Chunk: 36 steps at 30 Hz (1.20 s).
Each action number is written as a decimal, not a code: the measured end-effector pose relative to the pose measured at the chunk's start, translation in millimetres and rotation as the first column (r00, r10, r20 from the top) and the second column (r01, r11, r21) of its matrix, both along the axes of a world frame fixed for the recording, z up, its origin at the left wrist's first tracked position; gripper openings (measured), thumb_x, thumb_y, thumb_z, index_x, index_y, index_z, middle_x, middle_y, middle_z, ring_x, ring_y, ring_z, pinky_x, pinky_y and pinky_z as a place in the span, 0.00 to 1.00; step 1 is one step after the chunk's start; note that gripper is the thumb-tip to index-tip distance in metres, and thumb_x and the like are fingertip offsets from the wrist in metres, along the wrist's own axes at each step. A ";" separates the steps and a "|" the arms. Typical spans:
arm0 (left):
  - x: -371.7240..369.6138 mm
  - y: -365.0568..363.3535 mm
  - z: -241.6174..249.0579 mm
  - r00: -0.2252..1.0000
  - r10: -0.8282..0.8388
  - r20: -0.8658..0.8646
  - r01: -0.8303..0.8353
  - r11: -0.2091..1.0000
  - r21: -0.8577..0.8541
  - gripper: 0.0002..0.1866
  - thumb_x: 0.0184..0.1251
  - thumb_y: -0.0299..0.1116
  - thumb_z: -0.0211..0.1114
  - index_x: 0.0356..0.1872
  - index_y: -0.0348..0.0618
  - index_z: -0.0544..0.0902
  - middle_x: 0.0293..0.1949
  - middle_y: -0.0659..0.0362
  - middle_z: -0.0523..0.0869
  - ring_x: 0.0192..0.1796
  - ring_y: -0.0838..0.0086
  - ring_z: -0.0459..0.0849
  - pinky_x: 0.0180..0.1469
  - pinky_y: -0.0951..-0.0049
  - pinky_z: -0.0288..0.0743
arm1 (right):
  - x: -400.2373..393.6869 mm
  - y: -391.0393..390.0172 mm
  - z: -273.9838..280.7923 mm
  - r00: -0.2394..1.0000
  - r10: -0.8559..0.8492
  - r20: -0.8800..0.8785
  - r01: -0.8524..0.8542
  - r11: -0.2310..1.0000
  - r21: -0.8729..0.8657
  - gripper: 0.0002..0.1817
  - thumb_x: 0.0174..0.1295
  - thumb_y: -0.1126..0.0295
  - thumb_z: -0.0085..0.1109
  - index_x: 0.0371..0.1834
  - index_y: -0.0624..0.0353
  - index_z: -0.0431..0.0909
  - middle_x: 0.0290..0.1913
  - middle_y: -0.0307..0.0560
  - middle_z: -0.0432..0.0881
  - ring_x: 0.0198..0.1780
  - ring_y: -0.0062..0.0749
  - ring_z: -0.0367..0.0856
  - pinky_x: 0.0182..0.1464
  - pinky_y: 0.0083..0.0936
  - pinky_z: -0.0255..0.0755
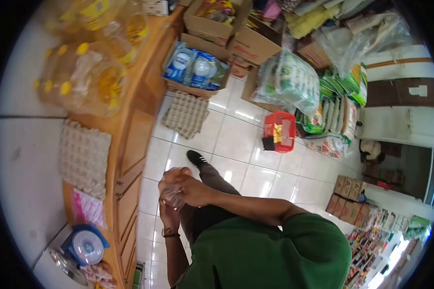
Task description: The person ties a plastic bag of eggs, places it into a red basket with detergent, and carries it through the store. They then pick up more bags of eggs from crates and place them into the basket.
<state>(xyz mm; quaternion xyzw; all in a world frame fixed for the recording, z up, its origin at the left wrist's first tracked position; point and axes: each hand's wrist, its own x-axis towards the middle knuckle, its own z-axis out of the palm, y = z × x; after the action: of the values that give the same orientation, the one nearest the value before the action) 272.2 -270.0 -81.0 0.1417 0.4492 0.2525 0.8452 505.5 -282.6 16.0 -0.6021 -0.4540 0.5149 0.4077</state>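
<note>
- at 10 o'clock from green shirt (275, 250): l hand (168, 213) below, r hand (196, 190) above clear bag (172, 196), both curled snug on it, prob. to keep it gathered; contents can't tell.
- counter (139, 83) edge at 9 o'clock from hands; egg tray (84, 159) flat on it, prob. for stability.
- room: tile floor (232, 129) at 1 o'clock, red basket (288, 130) at 2 bounding it.

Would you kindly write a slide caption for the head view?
Left hand and right hand grip clear plastic beside a wooden counter.

Bare floor (234, 137) lies ahead-right of 2 hands (194, 190); counter (134, 144) blocks left.
</note>
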 end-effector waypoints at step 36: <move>732.4 -424.1 -424.6 -0.248 -0.636 -0.730 0.793 -0.566 0.224 0.23 0.72 0.48 0.62 0.60 0.47 0.82 0.52 0.52 0.87 0.56 0.52 0.85 0.58 0.47 0.78 | 332.4 -730.7 -195.8 -0.152 -0.843 0.516 0.583 -0.498 -0.642 0.05 0.67 0.71 0.61 0.33 0.56 0.76 0.39 0.41 0.83 0.45 0.30 0.83 0.48 0.34 0.77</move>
<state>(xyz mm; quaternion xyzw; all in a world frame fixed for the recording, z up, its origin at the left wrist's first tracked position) 1004.6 -694.2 -505.6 0.7876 0.0709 -0.3771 0.4821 837.9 -1013.3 -179.8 -0.7305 0.5183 0.2320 0.3795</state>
